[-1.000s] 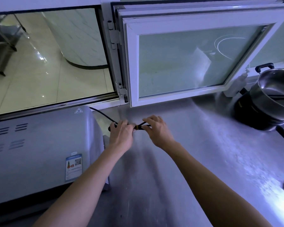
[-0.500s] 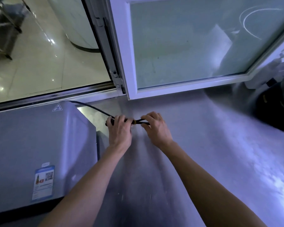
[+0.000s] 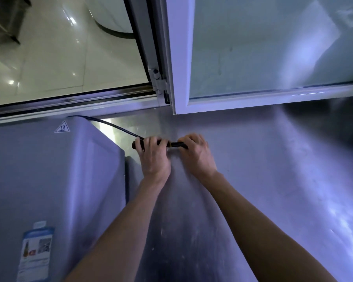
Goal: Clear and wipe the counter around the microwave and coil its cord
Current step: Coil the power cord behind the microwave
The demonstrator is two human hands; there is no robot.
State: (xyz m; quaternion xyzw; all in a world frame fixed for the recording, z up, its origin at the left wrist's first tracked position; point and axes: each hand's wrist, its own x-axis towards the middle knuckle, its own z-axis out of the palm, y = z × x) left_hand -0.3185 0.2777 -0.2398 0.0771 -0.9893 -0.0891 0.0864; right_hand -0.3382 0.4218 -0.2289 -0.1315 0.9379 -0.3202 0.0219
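Both hands sit slightly lower in frame than before. Left hand (image 3: 154, 157) and right hand (image 3: 196, 154) curl fingers around the bundled black cord (image 3: 172, 143) at centre, above the brushed-steel counter (image 3: 253, 180), beside the smooth microwave (image 3: 49, 180).

Black cord (image 3: 114, 125) with yellow band, grey microwave (image 3: 49, 180), white window frame (image 3: 180, 58), steel-grey counter (image 3: 273, 180).

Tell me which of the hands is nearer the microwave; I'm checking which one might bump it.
Left. The left hand grips the bundled cord just beside the microwave at its right edge. The right hand holds the cord's other end, farther out over the counter.
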